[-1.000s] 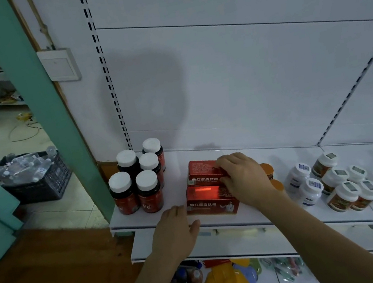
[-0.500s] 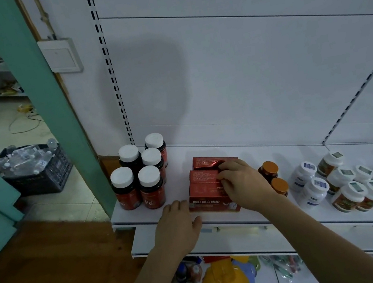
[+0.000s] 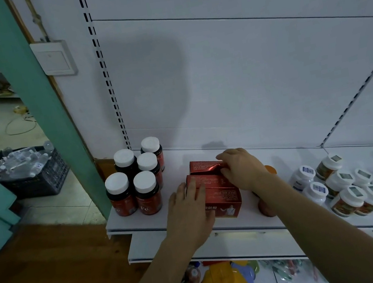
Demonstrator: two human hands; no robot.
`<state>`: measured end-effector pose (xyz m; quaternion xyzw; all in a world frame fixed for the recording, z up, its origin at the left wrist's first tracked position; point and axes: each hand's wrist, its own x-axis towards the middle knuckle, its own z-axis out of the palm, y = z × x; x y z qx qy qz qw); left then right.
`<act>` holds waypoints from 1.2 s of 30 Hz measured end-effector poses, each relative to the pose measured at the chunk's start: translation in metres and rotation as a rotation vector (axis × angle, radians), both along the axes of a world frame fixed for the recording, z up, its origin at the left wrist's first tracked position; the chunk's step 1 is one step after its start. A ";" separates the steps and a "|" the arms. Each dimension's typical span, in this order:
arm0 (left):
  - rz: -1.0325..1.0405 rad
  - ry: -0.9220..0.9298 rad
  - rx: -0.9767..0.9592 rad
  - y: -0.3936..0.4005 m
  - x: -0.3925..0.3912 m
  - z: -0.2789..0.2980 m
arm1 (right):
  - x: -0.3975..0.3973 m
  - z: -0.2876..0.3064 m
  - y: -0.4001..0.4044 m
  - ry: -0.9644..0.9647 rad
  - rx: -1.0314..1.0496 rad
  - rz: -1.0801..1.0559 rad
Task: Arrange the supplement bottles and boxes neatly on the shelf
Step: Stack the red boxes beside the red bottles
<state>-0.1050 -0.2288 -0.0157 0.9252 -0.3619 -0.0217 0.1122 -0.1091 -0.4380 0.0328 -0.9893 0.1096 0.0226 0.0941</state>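
As seen from the head view, red boxes [image 3: 214, 187] are squared up on the white shelf [image 3: 144, 223].
The left hand [image 3: 189, 211] is laid flat against the front box; the rear box is pinched by the right hand [image 3: 241, 169]. Light, stiff, glossy cartons are judged best held by opposite side faces.

Red supplement boxes [image 3: 214, 185] sit stacked mid-shelf, one pushed further back, with five dark red-labelled, white-capped bottles [image 3: 135, 181] standing upright in a cluster to their left on the white shelf [image 3: 144, 223] and a looser bunch of white-lidded jars [image 3: 349, 189] off to the right.
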 end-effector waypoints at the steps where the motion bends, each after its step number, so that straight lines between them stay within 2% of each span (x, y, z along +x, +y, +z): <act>1: -0.001 -0.001 -0.008 0.000 0.001 -0.001 | 0.004 0.002 -0.001 0.036 0.024 -0.016; 4: -0.011 -0.017 -0.022 -0.001 0.005 -0.001 | 0.013 0.006 -0.005 0.101 0.080 -0.054; 7: -0.011 -0.017 -0.029 -0.002 0.006 0.000 | 0.015 0.007 -0.006 0.058 0.084 -0.038; 11: 0.024 0.044 -0.108 0.000 0.006 0.004 | 0.009 0.010 -0.008 -0.170 0.097 0.010; 15: 0.098 0.124 -0.318 0.000 0.011 0.027 | -0.005 0.029 -0.010 -0.435 0.097 0.048; 19: 0.204 0.157 -0.568 0.001 0.018 0.059 | -0.026 0.061 -0.001 -0.560 0.160 0.015; 21: 0.194 0.239 -0.664 0.004 0.023 0.072 | -0.041 0.074 0.005 -0.590 0.243 -0.018; 26: 0.048 0.580 -0.910 0.017 0.013 0.094 | -0.075 0.091 0.024 -0.593 0.627 -0.147; 32: 0.107 0.647 -1.181 0.032 -0.016 0.101 | -0.115 0.087 0.045 -0.648 0.930 -0.253; 36: 0.128 0.625 -1.214 0.037 -0.023 0.102 | -0.134 0.076 0.065 -0.681 1.145 -0.260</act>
